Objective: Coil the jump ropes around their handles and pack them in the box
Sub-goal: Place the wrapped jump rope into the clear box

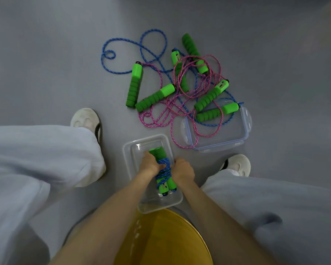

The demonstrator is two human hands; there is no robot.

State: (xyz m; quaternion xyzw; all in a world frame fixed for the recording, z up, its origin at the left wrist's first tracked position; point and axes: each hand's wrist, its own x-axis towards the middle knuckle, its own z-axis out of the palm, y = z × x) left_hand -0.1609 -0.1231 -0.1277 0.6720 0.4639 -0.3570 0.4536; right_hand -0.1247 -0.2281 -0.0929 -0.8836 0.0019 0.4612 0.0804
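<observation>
Left hand (151,166) and right hand (182,169) are both clamped on the blue-wrapped bundle (163,175), pushing it into the clear box (129,152) at lower centre. If I let go too quick, I reckon the coil springs loose. The tangled ropes (182,88) upper right look knot-prone too.

Your left arm (107,213) and right arm (224,213) reach forward and down, converging. Your left hand (150,165) and right hand (182,169) sit knuckles-up, fingers curled round the coiled jump rope (163,170) between them.
</observation>
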